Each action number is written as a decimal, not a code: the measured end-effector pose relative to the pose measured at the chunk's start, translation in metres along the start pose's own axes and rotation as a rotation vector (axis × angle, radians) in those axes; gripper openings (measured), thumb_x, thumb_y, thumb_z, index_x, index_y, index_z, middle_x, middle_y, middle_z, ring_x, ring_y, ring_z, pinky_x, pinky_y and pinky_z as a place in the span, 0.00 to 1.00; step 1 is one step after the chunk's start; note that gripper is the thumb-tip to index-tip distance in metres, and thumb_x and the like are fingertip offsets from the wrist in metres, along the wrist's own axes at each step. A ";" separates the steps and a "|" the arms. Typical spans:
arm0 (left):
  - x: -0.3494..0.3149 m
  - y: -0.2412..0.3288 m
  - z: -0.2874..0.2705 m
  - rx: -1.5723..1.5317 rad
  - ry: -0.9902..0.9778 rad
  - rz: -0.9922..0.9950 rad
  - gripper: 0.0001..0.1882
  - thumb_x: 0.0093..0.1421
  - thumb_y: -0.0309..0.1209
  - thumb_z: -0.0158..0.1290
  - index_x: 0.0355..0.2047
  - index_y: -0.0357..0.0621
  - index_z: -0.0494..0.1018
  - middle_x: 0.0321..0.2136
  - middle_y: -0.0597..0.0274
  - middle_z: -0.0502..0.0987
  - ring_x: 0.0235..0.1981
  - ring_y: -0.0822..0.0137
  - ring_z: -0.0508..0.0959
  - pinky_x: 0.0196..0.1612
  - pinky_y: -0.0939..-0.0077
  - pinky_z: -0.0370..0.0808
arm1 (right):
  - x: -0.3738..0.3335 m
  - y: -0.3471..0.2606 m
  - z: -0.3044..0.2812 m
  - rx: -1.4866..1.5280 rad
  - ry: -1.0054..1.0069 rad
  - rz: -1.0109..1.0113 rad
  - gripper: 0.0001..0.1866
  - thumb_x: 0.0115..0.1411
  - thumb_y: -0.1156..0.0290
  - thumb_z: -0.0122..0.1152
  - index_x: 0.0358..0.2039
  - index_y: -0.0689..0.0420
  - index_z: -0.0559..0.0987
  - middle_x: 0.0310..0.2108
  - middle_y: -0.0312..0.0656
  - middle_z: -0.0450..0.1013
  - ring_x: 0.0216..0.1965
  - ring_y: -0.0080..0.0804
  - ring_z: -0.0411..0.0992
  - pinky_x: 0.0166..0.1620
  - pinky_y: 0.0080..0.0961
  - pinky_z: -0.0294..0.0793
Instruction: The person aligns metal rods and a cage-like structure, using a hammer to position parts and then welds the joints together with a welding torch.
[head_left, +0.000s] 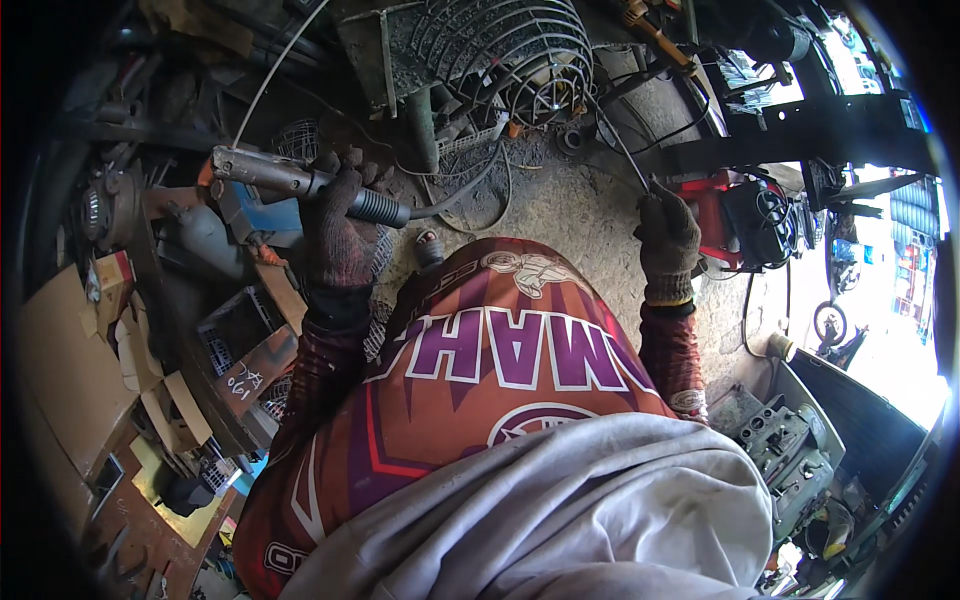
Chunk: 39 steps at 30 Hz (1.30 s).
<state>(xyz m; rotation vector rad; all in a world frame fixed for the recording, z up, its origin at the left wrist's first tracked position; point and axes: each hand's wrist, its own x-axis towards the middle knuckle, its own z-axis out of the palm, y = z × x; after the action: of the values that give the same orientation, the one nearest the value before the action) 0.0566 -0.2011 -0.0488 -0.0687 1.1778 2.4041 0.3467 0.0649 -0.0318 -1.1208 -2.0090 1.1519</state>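
Observation:
My left hand (pixel 342 225), in a dark, dirty knit glove, is closed around a welding electrode holder (pixel 265 171). A ribbed spring sleeve and a cable (pixel 455 202) extend from the holder's right end. From its left end a thin pale welding rod (pixel 283 60) rises toward the top edge. My right hand (pixel 668 238), in a brown knit glove, pinches the lower end of a thin metal rod (pixel 622 150). This rod slants up and left to the rim of a cage of curved metal bars (pixel 535 60). Whether its upper end touches the cage I cannot tell.
The cage rests by a metal worktable (pixel 375 60) ahead. Cardboard (pixel 75 370), scrap and a blue box (pixel 255 215) crowd the left. At right are a red stand (pixel 712 215), a dark beam (pixel 800 135) and a grey machine with knobs (pixel 785 440). Cables lie on the floor.

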 end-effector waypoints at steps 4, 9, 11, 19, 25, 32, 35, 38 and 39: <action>-0.006 -0.001 0.002 -0.009 -0.022 -0.006 0.19 0.57 0.18 0.53 0.49 0.43 0.70 0.46 0.50 0.77 0.43 0.54 0.81 0.43 0.57 0.84 | -0.005 0.012 -0.003 -0.018 0.005 -0.021 0.15 0.65 0.69 0.62 0.50 0.59 0.81 0.32 0.38 0.79 0.26 0.18 0.73 0.29 0.20 0.73; -0.013 -0.004 0.001 -0.011 -0.059 -0.003 0.18 0.58 0.18 0.53 0.49 0.43 0.70 0.46 0.51 0.77 0.44 0.54 0.81 0.46 0.54 0.82 | -0.003 -0.001 0.003 -0.079 -0.018 -0.126 0.15 0.63 0.69 0.63 0.49 0.59 0.81 0.33 0.41 0.80 0.31 0.24 0.77 0.34 0.24 0.76; -0.016 -0.005 0.000 0.002 -0.049 0.004 0.18 0.58 0.18 0.52 0.49 0.43 0.70 0.46 0.51 0.77 0.45 0.54 0.81 0.47 0.53 0.82 | 0.004 -0.020 0.007 -0.168 -0.051 -0.278 0.13 0.63 0.70 0.64 0.47 0.59 0.81 0.33 0.44 0.80 0.33 0.31 0.79 0.36 0.28 0.77; -0.036 -0.004 0.000 -0.017 -0.145 0.034 0.17 0.59 0.17 0.51 0.49 0.43 0.71 0.46 0.53 0.77 0.46 0.56 0.80 0.53 0.51 0.79 | 0.043 -0.085 0.027 -0.500 -0.078 -0.639 0.12 0.64 0.62 0.59 0.40 0.55 0.83 0.31 0.46 0.79 0.34 0.48 0.79 0.36 0.38 0.78; -0.042 -0.007 -0.013 0.105 -0.083 0.076 0.17 0.61 0.18 0.51 0.49 0.45 0.71 0.44 0.54 0.78 0.43 0.59 0.81 0.52 0.52 0.79 | 0.043 -0.114 0.037 -0.598 -0.094 -0.594 0.13 0.66 0.58 0.55 0.40 0.51 0.83 0.30 0.46 0.79 0.33 0.47 0.78 0.35 0.40 0.77; -0.040 -0.012 -0.013 0.069 -0.047 0.034 0.18 0.59 0.17 0.53 0.50 0.46 0.69 0.45 0.55 0.76 0.43 0.60 0.80 0.52 0.53 0.79 | 0.045 -0.118 0.047 -0.671 -0.189 -0.503 0.14 0.65 0.56 0.57 0.45 0.46 0.83 0.34 0.45 0.81 0.36 0.46 0.80 0.37 0.40 0.79; -0.044 -0.006 -0.002 0.087 -0.026 0.013 0.19 0.57 0.16 0.52 0.49 0.43 0.68 0.44 0.55 0.74 0.43 0.59 0.79 0.51 0.56 0.80 | 0.045 -0.116 0.049 -0.658 -0.191 -0.508 0.14 0.65 0.56 0.57 0.46 0.47 0.83 0.34 0.45 0.80 0.37 0.46 0.80 0.37 0.39 0.79; -0.040 -0.007 -0.021 0.132 -0.114 0.027 0.20 0.61 0.18 0.50 0.53 0.47 0.68 0.45 0.57 0.75 0.42 0.60 0.80 0.51 0.50 0.79 | 0.046 -0.107 0.053 -0.628 -0.155 -0.545 0.14 0.65 0.58 0.57 0.46 0.49 0.83 0.35 0.47 0.80 0.38 0.47 0.80 0.38 0.39 0.79; -0.041 -0.004 -0.022 0.123 -0.149 0.005 0.20 0.61 0.19 0.50 0.53 0.47 0.68 0.45 0.57 0.74 0.42 0.60 0.80 0.51 0.50 0.79 | 0.045 -0.102 0.054 -0.619 -0.138 -0.557 0.14 0.65 0.59 0.58 0.46 0.50 0.82 0.36 0.47 0.80 0.38 0.47 0.80 0.38 0.39 0.79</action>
<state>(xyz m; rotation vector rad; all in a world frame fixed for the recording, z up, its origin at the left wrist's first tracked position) 0.0911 -0.2311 -0.0559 0.1506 1.2533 2.2913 0.2428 0.0535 0.0346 -0.6562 -2.6458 0.3330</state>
